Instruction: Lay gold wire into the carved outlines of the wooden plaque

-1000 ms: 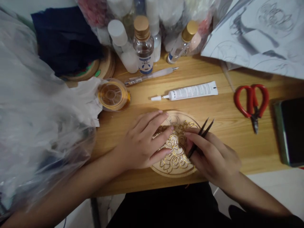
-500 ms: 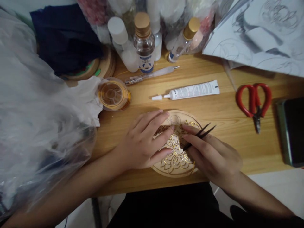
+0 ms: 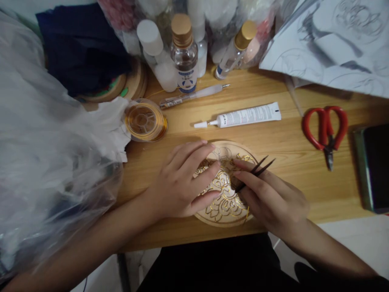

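Wooden worktop point(image 3: 288, 138) seen from your head camera, cluttered along the back. Your left hand point(image 3: 179, 184) lies flat and loose on the left half of the round wooden disc point(image 3: 226, 209), fingers spread over its gold wire pattern, gripping nothing. Your right hand point(image 3: 273, 200) is pinched around the black tweezers point(image 3: 258, 168), tips down at the middle of the disc, back ends pointing up-right. The disc sits at the near edge of the worktop, between both hands. Behind it lies a white glue tube point(image 3: 243, 116), then a clear pen tool point(image 3: 194, 96) and bottles point(image 3: 184, 56). Gold wire spool point(image 3: 145, 121) to the left beside a plastic bag point(image 3: 45, 162); red scissors point(image 3: 325, 129) and a phone point(image 3: 373, 166) to the right.
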Motion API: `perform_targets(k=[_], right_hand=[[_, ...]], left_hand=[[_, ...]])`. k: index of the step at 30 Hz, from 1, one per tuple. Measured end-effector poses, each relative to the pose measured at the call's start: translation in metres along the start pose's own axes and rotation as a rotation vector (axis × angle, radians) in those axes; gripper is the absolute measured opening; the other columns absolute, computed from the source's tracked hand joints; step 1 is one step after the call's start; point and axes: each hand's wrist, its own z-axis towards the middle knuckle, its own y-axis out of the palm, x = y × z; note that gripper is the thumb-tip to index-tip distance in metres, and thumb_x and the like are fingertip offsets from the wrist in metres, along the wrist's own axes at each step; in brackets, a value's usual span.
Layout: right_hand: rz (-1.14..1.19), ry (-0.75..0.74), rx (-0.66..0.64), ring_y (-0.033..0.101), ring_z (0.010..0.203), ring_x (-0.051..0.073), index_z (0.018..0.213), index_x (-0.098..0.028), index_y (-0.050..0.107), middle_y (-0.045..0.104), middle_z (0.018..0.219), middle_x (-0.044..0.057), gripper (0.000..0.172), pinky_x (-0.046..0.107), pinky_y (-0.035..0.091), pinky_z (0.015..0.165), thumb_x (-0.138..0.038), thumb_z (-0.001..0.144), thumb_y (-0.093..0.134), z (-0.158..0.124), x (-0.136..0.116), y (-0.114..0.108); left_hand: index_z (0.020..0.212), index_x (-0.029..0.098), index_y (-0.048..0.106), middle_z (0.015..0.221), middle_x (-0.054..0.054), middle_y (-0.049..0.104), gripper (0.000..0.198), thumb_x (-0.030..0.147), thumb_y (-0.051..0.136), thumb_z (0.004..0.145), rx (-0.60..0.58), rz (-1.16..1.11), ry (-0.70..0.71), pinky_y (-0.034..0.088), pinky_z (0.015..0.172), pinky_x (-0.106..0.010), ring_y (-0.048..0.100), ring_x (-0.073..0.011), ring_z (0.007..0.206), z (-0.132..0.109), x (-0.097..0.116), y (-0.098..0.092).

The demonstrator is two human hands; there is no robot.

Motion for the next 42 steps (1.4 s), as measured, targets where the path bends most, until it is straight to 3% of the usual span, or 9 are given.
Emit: perform_targets(k=[15, 21, 23, 26, 28, 31, 33, 42], right_hand=[[0.008, 0.006, 0.021, 0.072, 0.095, 0.017, 0.107, -0.016, 0.06, 0.073, 0.105, 0.01, 0.024, 0.024, 0.061, 0.081, -0.006, 0.086, 0.06, 0.004, 0.0, 0.002], [0.208, 0.166, 0.081, 0.072, 0.078, 0.014, 0.11, -0.022, 0.061, 0.074, 0.106, 0.005, 0.032, 0.024, 0.059, 0.065, -0.008, 0.081, 0.065, -0.001, 0.002, 0.003], [0.363, 0.309, 0.141, 0.068, 0.066, 0.011, 0.11, -0.025, 0.062, 0.074, 0.101, 0.002, 0.036, 0.022, 0.055, 0.053, -0.008, 0.078, 0.067, -0.001, 0.003, 0.002], [0.624, 0.529, 0.382, 0.07, 0.069, 0.013, 0.099, -0.023, 0.061, 0.074, 0.09, 0.001, 0.031, 0.021, 0.051, 0.05, -0.011, 0.073, 0.074, 0.005, 0.005, -0.001], [0.764, 0.6, 0.579, 0.071, 0.073, 0.015, 0.088, -0.021, 0.058, 0.073, 0.078, 0.0, 0.024, 0.022, 0.05, 0.05, -0.017, 0.074, 0.076, 0.011, 0.008, -0.003], [0.897, 0.673, 0.745, 0.068, 0.06, 0.014, 0.081, -0.021, 0.053, 0.062, 0.058, -0.004, 0.016, 0.019, 0.034, 0.037, -0.03, 0.084, 0.066, 0.018, 0.016, -0.007], [0.943, 0.703, 0.783, 0.066, 0.057, 0.014, 0.079, -0.021, 0.052, 0.059, 0.055, -0.004, 0.019, 0.02, 0.028, 0.035, -0.037, 0.088, 0.059, 0.02, 0.02, -0.009], [0.909, 0.748, 0.855, 0.049, 0.04, 0.012, 0.084, -0.019, 0.061, 0.065, 0.062, 0.003, 0.034, 0.026, 0.031, 0.038, -0.046, 0.091, 0.041, 0.021, 0.027, -0.005]], left_hand=[[0.117, 0.01, 0.06, 0.131, -0.022, 0.051, 0.04, 0.039, 0.056, 0.089, -0.056, -0.041, 0.01, 0.046, 0.099, -0.055, 0.046, -0.0369, 0.125, 0.003, -0.001, -0.001], [0.117, 0.01, 0.061, 0.134, -0.023, 0.049, 0.039, 0.037, 0.054, 0.091, -0.071, -0.057, 0.013, 0.045, 0.1, -0.056, 0.045, -0.037, 0.127, 0.004, -0.001, -0.002], [0.118, 0.009, 0.061, 0.133, -0.024, 0.05, 0.039, 0.037, 0.055, 0.091, -0.068, -0.052, 0.017, 0.045, 0.1, -0.056, 0.046, -0.0375, 0.127, 0.005, -0.001, -0.002], [0.118, 0.01, 0.061, 0.133, -0.023, 0.05, 0.039, 0.037, 0.055, 0.091, -0.074, -0.035, 0.022, 0.045, 0.1, -0.055, 0.046, -0.0368, 0.127, 0.004, -0.001, -0.002], [0.118, 0.01, 0.062, 0.134, -0.022, 0.051, 0.037, 0.037, 0.054, 0.092, -0.07, -0.021, 0.031, 0.045, 0.1, -0.054, 0.046, -0.0358, 0.127, 0.003, 0.0, -0.003], [0.116, 0.011, 0.062, 0.133, -0.021, 0.051, 0.036, 0.037, 0.053, 0.092, -0.045, -0.003, 0.048, 0.046, 0.099, -0.052, 0.047, -0.0344, 0.126, 0.003, -0.001, -0.002], [0.116, 0.012, 0.062, 0.133, -0.021, 0.052, 0.036, 0.038, 0.052, 0.093, -0.031, 0.016, 0.06, 0.046, 0.098, -0.052, 0.047, -0.0336, 0.125, 0.002, -0.001, -0.001], [0.116, 0.013, 0.063, 0.131, -0.02, 0.053, 0.036, 0.037, 0.053, 0.092, 0.019, 0.051, 0.082, 0.048, 0.094, -0.051, 0.05, -0.0336, 0.122, 0.0, -0.003, 0.005]])
